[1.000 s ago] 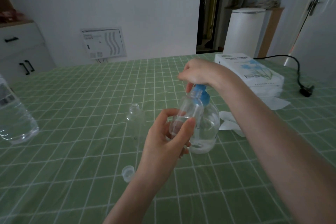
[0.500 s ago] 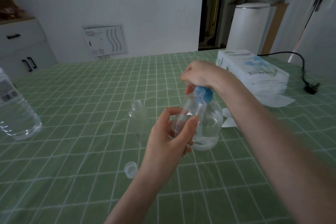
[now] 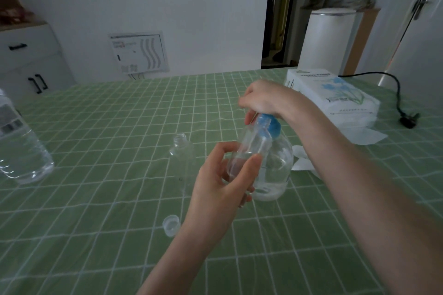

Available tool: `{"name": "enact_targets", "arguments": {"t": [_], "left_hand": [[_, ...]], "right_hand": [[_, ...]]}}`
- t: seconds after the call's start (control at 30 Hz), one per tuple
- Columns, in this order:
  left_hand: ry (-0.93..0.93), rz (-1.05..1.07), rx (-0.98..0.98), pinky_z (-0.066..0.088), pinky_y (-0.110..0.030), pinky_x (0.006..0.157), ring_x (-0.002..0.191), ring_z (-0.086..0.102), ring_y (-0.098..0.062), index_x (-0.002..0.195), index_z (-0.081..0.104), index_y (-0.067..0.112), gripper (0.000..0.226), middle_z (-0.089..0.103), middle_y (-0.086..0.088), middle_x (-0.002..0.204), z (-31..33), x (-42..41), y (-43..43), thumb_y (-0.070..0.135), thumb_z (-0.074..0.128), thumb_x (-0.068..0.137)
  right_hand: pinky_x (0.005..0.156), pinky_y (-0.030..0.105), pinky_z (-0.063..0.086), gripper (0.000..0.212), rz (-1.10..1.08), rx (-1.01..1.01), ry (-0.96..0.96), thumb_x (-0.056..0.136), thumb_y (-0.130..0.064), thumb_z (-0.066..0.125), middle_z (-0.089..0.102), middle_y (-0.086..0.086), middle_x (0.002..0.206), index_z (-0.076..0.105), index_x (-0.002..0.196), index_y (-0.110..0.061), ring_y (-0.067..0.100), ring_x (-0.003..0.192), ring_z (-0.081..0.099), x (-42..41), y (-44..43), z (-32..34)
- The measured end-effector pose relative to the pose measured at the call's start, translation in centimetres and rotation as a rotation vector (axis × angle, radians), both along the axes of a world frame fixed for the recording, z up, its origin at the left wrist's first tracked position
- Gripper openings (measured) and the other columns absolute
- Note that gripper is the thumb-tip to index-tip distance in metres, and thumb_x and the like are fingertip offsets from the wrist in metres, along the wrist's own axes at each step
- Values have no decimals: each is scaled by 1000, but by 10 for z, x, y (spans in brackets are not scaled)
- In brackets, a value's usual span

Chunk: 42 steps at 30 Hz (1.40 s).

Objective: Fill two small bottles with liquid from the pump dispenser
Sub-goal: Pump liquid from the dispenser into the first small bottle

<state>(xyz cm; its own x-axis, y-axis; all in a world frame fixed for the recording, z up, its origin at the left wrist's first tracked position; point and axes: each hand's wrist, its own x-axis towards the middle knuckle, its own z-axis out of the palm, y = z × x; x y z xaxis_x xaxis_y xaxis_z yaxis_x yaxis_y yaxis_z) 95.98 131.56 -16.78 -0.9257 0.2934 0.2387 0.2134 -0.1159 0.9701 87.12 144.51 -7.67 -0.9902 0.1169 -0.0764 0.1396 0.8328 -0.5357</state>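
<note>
My left hand [image 3: 221,183] grips a small clear bottle [image 3: 249,148], tilted, with its mouth up under the blue pump head. A little liquid shows in its lower part. The round clear pump dispenser [image 3: 275,170] stands on the green checked table behind it, partly filled. My right hand [image 3: 262,99] sits on top of the blue pump [image 3: 272,127], fingers curled over it. A second small clear bottle [image 3: 182,158] stands upright and uncapped to the left. A small clear cap [image 3: 171,224] lies on the cloth near my left wrist.
A large water bottle [image 3: 20,151] stands at the left edge of the table. A white tissue pack [image 3: 330,93] and loose tissues [image 3: 304,163] lie to the right. A black cable with a plug [image 3: 407,120] is at the far right.
Both hands, the held bottle and the dispenser stay in the same arrangement; the camera has shifted a little. No clear change in liquid level.
</note>
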Motion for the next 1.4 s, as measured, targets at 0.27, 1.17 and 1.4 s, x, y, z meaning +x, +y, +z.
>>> {"name": "enact_targets", "arguments": {"t": [0.27,1.17,1.4], "left_hand": [[-9,2,1,43,-15,47,51,57,-6,91,60,26,35,66,1,66,1,0,2,48,64,65],[-9,6,12,44,-18,46,51,56,-8,92,60,23,42,66,-1,68,2,0,1,51,64,61],[-10,10,-5,45,-18,46,51,56,-8,91,61,23,38,67,-4,68,2,1,0,49,63,63]], "right_hand": [[95,42,50,34,4,-45,63,95,-21,49,72,16,104,61,119,0,31,100,68,3,-1,-1],[100,39,45,34,19,5,-21,96,-22,47,70,15,110,65,117,-2,29,107,64,2,-1,1],[91,36,44,36,26,-6,-19,97,-23,48,68,16,113,60,122,-1,28,107,63,2,0,0]]}}
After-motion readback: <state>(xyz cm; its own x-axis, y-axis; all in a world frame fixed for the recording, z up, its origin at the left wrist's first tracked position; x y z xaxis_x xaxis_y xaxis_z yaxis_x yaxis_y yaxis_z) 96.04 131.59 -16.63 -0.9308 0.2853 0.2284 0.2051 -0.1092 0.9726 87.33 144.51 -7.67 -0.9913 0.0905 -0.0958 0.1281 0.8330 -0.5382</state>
